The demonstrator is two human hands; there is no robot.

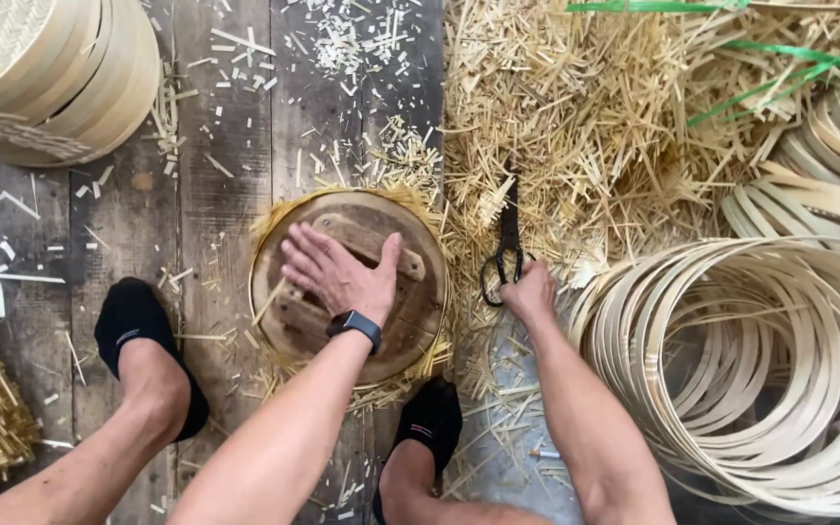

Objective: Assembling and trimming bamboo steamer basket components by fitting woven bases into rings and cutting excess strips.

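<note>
My left hand (340,274) lies flat with fingers spread on a round wooden disc (410,321) that has a wooden bar across it. The disc sits inside a bamboo hoop with woven strips sticking out around its rim. A dark watch is on that wrist. My right hand (529,292) grips the handles of black scissors (507,243), which lie on a heap of bamboo scraps (595,126) with the blades pointing away from me.
A stack of round bamboo steamer frames (51,78) stands at the top left. Piles of loose bamboo hoops (760,369) fill the right. Green strapping (760,73) lies at the top right. My two feet in black socks rest on the plank floor (216,194); woven mat at left edge.
</note>
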